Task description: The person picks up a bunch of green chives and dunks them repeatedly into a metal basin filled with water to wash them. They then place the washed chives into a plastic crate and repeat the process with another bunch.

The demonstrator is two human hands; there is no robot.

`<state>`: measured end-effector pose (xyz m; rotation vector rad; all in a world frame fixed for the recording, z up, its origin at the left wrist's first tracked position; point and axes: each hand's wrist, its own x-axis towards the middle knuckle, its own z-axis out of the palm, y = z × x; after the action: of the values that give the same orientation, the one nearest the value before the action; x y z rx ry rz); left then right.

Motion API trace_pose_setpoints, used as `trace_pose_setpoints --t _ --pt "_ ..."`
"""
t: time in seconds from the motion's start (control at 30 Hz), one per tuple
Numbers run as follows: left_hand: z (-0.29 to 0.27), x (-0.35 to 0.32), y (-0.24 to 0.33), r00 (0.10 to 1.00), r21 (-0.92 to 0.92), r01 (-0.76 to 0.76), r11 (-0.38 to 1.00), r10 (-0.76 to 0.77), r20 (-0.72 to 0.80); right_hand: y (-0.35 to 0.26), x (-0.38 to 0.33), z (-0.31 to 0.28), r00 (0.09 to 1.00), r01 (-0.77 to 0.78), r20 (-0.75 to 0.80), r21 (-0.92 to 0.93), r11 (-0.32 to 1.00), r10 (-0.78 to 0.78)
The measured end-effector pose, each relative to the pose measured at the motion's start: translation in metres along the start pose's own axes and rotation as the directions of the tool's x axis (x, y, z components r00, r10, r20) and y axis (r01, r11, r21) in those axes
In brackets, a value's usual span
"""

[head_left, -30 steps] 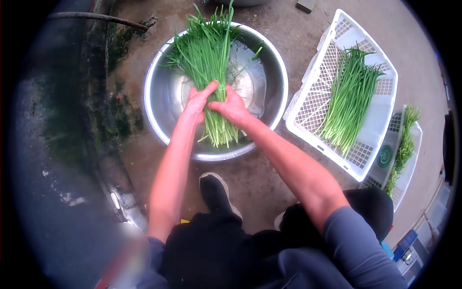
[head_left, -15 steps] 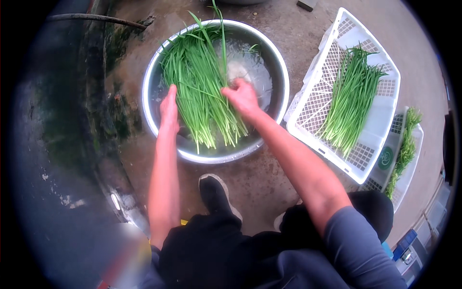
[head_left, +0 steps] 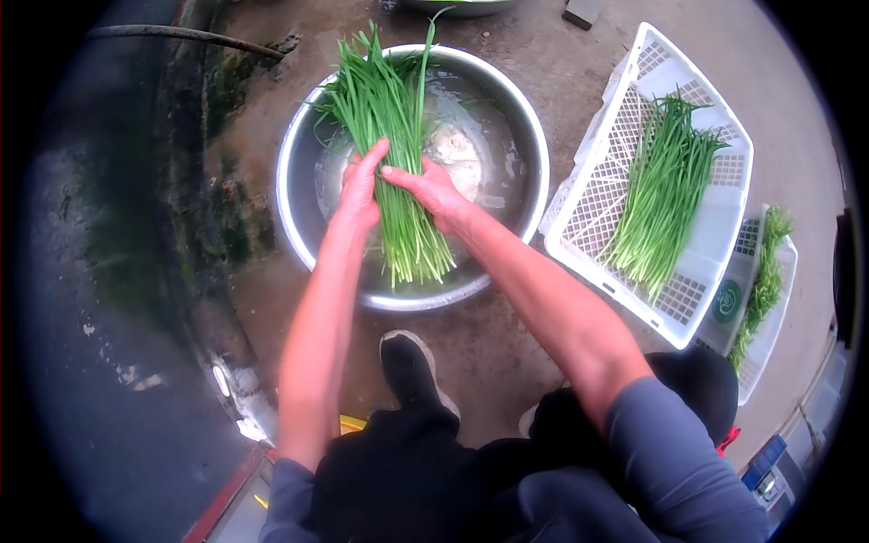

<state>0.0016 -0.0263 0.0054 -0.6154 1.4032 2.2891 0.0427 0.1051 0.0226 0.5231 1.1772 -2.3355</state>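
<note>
A thick bunch of garlic chives [head_left: 391, 104] is gathered between my two hands over a round metal basin [head_left: 539, 172] of water. Its dark green tips point away from me and its pale cut ends toward me. My left hand [head_left: 360, 185] grips the bunch from the left, thumb along the front. From the right, my right hand [head_left: 433, 193] closes on it, with its thumb across the stalks. The fingers behind the bunch are hidden. Water and some whitish froth or glare show in the basin beside the bunch.
To the right stands a white perforated plastic crate [head_left: 579, 222] with another bundle of chives [head_left: 665, 195] lying in it. Beyond it, a second white crate [head_left: 765, 339] holds leafy greens [head_left: 759, 290]. My shoe [head_left: 407, 366] is just below the basin. A hose [head_left: 186, 36] runs at upper left.
My hands have come together and squeezed the spread-out chives into a narrow bunch, raised from the water. More of the basin's inside shows now.
</note>
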Motion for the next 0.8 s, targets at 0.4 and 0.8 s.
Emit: trace_pose_setpoints --t 0.4,0.8 --pt "0.022 -0.074 0.069 0.955 0.002 -0.293 0.956 0.293 0.048 -0.066 -0.01 0.027 0.931 0.064 0.364 -0.155 0.986 -0.003" --pt "-0.041 -0.008 0.022 0.951 0.576 0.137 0.806 0.056 -0.305 -0.019 0.027 -0.04 0.888 0.013 -0.269 -0.796 0.605 -0.374"
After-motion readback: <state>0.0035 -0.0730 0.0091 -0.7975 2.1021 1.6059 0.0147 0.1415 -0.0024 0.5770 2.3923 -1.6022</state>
